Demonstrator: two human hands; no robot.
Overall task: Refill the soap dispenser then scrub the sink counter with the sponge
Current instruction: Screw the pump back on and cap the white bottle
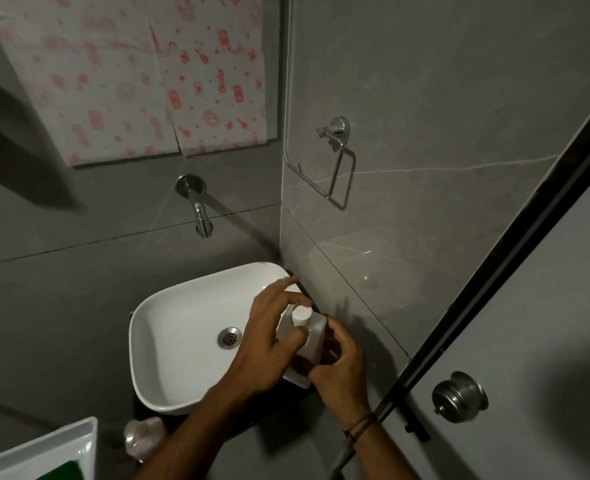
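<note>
A small grey bathroom was seen. One white bottle [306,336] was held at the sink [168,341] edge: its body gripped by the right hand [338,362], its cap pinched by the left hand [269,341]. If tipped, soap could be spilled. One sponge [66,472] lay in one tray [44,448]; one tap [200,213] hung above.

Left hand [265,344] and right hand [338,362] meet, fingers [297,299] curled.

Sink basin [168,327] open on the left, side wall [373,271] close against the right, tap [200,216] overhanging behind, both hands [269,341] crowding the right rim
</note>
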